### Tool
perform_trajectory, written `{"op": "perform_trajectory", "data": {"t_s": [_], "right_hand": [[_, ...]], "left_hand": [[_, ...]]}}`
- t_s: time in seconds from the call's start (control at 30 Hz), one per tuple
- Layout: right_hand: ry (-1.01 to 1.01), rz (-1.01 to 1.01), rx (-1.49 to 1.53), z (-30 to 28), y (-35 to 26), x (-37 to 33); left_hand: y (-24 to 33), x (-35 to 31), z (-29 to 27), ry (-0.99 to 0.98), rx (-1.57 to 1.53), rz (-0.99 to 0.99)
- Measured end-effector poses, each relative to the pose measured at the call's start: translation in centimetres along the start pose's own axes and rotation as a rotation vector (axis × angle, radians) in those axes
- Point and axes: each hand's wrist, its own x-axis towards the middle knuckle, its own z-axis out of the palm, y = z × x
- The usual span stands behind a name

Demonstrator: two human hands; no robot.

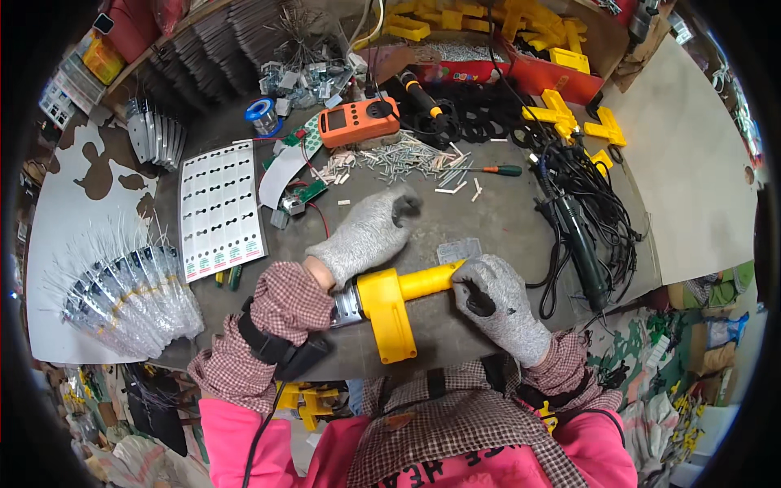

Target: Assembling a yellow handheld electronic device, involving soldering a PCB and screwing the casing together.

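Observation:
A yellow plastic tool housing [388,317] with a long round handle lies across the near part of the bench, its metal end [347,307] pointing left under my left forearm. My right hand [503,305], in a grey glove with dark palm, is closed around the right end of the handle. Just beyond the housing, my left hand [368,230] reaches over the bench in a matching glove. Its fingers curl together near the pile of screws and pale pegs [399,160]; whatever they may hold is hidden. A small clear printed packet [459,250] lies between the hands.
Along the back sit an orange multimeter [359,121], a solder spool [263,116] and yellow plastic parts [553,114]. A green-handled screwdriver [500,171] lies beyond my right hand, left of a dark corded tool [579,252]. A white sticker sheet [221,210] and bagged wired parts [134,301] are at left.

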Motion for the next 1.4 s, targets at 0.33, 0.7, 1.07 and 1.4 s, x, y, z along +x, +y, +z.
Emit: {"op": "perform_trajectory", "data": {"t_s": [0.33, 0.7, 1.07, 1.4], "right_hand": [[-0.023, -0.118, 0.039, 0.2, 2.0, -0.9], [0.092, -0.144, 0.045, 0.2, 2.5, -0.7], [-0.043, -0.139, 0.041, 0.9, 1.7, 0.1], [-0.099, -0.060, -0.039, 1.4, 2.4, 0.2]], "left_hand": [[4.1, -1.8, 1.9, -0.235, -0.518, -0.029], [4.6, -3.1, 1.2, -0.227, 0.120, 0.361], [1.2, 8.2, 0.5, -0.138, 0.639, 0.421], [-3.2, 0.9, -5.5, 0.086, 0.083, 0.149]]}}
